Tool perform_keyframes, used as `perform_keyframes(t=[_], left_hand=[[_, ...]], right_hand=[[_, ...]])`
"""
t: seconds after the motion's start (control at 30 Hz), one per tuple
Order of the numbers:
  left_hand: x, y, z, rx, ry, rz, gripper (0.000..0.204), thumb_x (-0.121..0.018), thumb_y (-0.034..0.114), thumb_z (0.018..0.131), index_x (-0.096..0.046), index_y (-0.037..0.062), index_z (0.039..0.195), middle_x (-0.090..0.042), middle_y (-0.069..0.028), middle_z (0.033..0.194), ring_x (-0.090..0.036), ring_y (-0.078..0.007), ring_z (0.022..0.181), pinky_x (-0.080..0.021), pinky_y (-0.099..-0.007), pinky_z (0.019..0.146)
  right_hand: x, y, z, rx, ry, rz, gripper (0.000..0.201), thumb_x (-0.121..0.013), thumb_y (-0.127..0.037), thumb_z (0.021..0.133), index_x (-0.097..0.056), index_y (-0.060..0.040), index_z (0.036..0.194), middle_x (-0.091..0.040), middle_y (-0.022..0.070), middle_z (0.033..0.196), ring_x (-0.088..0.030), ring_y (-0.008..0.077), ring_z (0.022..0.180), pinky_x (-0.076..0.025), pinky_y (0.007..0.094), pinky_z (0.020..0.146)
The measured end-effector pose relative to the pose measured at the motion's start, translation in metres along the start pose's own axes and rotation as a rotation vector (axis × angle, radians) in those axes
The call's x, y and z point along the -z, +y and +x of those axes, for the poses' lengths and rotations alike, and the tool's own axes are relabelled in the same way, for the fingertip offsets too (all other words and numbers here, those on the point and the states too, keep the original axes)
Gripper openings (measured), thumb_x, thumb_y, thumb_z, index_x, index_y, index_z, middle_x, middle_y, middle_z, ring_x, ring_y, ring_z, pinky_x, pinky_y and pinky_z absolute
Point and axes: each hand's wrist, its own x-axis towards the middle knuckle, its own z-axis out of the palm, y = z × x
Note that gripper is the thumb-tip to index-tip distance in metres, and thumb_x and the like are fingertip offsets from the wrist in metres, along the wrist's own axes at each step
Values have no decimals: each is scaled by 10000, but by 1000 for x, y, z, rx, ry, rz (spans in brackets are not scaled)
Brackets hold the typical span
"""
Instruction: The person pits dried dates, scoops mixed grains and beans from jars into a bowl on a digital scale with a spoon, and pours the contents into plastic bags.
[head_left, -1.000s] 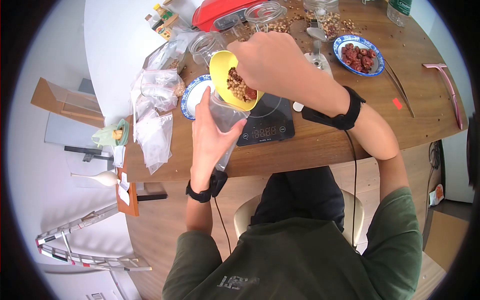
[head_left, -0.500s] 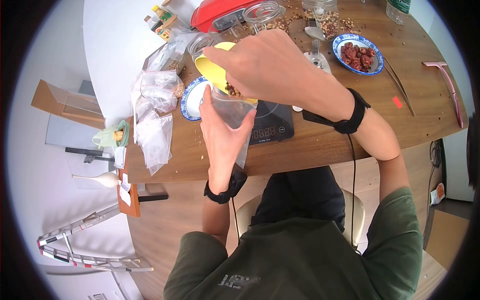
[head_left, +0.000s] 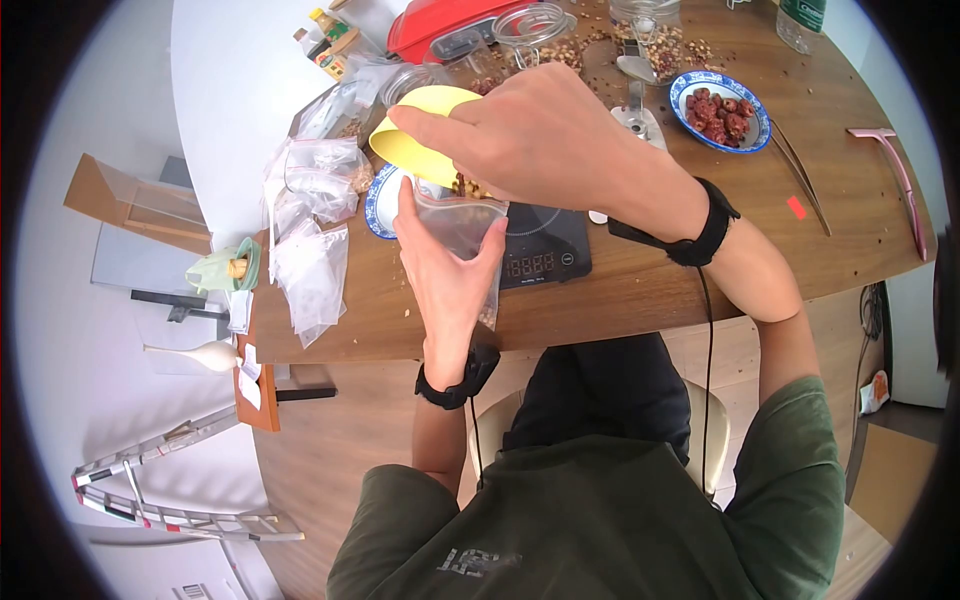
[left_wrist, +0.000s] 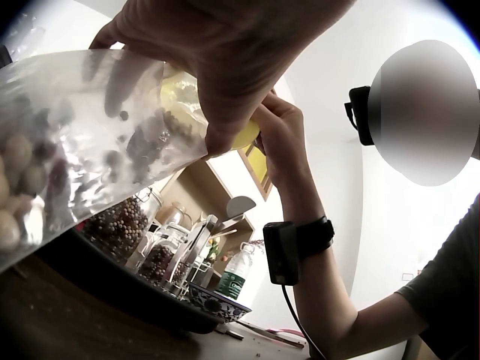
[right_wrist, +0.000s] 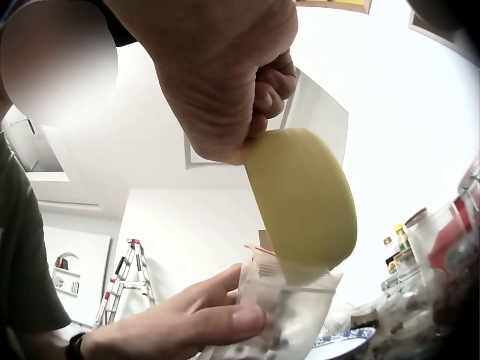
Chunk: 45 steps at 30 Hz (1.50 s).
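Observation:
In the head view my left hand (head_left: 448,285) holds a clear zip bag (head_left: 462,228) near its mouth, fingers and thumb on opposite sides. My right hand (head_left: 535,135) grips a yellow bowl (head_left: 420,140) by its edge, tipped steeply over the bag's mouth. Mixed beans (head_left: 466,187) show at the bowl's lower lip. Through the plastic, the left wrist view shows pale beans (left_wrist: 21,169) low in the bag. The bowl's lip reaches into the bag opening in the right wrist view. Behind the bag lies a black digital scale (head_left: 560,250).
Glass jars (head_left: 530,30) with beans and scattered beans lie at the back. A blue-rimmed bowl (head_left: 764,128) of red dried fruit, tweezers (head_left: 803,185) and a pink-handled tool (head_left: 908,190) are right. Plastic bags (head_left: 305,270) and a blue-rimmed plate (head_left: 376,208) are left.
My right hand has tipped the yellow bowl further over the bag, and its inside is now largely hidden. The left hand and bag have shifted right. Beans now show low in the bag.

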Motion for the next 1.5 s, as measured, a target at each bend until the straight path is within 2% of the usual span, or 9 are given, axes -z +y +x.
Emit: perform_keyframes(t=[0.03,0.1,0.23,0.3,0.73,0.93,1.13,1.23,1.5], left_hand=[[0,0,0,0,1,0,911,-769,169,639,-231,-25,1348,-439,-225,1124,-458,-377,1037,-372,-439,876],[1,0,-1,24,-8,-13,910,-766,174,644,-228,-27,1350,-430,-232,1146,-441,-382,1068,-363,-442,897],[1,-1,-1,23,9,-11,909,-764,183,652,-224,-33,1351,-417,-243,1178,-426,-388,1099,-353,-445,922],[2,-1,-1,51,13,-31,910,-761,192,661,-216,-49,1349,-396,-255,1219,-409,-392,1131,-340,-446,948],[5,-6,-1,88,30,-45,909,-758,182,672,-206,-65,1350,-321,-256,1328,-346,-374,1228,-295,-423,1018],[9,-5,-1,86,49,-57,904,-756,169,673,-206,-52,1355,-344,-250,1304,-392,-351,1187,-324,-411,995],[26,-17,-2,147,86,-83,888,-747,155,681,-211,-16,1368,-435,-196,1194,-454,-297,1092,-361,-388,942],[50,-28,2,172,197,-149,802,-699,136,734,-229,33,1375,-450,-152,1170,-457,-231,1048,-366,-361,923],[117,-99,47,169,508,-87,751,-655,242,810,-220,-42,1353,-398,-206,1252,-392,-282,1173,-306,-381,1000]], right_hand=[[1,-1,0,1,0,0,185,-635,-153,658,-550,-95,811,-477,27,437,-514,190,387,-338,294,344],[4,-2,0,-33,-130,-15,472,-623,-150,690,-579,-162,1160,-584,7,608,-564,187,485,-386,294,396],[6,-3,2,-15,-142,-22,474,-614,-155,687,-579,-188,1158,-552,-11,579,-556,179,478,-377,288,387],[4,-3,3,38,10,29,243,-612,-151,701,-591,-115,941,-486,-17,486,-508,153,390,-324,275,337],[4,-2,3,74,42,7,312,-587,-171,739,-583,-155,1051,-510,-28,529,-523,126,424,-320,261,341],[-1,2,2,-32,67,6,286,-581,-149,750,-578,-154,1036,-523,-4,534,-536,169,435,-352,284,357],[4,7,4,-375,65,184,343,-553,-105,787,-569,-153,1127,-596,65,626,-577,242,526,-444,345,472],[1,14,5,-288,342,198,287,-567,-78,745,-592,-87,1031,-544,75,534,-549,245,468,-412,349,420],[-19,23,-11,-416,-105,95,249,-507,-77,791,-577,-103,1029,-582,130,608,-587,309,567,-467,409,524]])
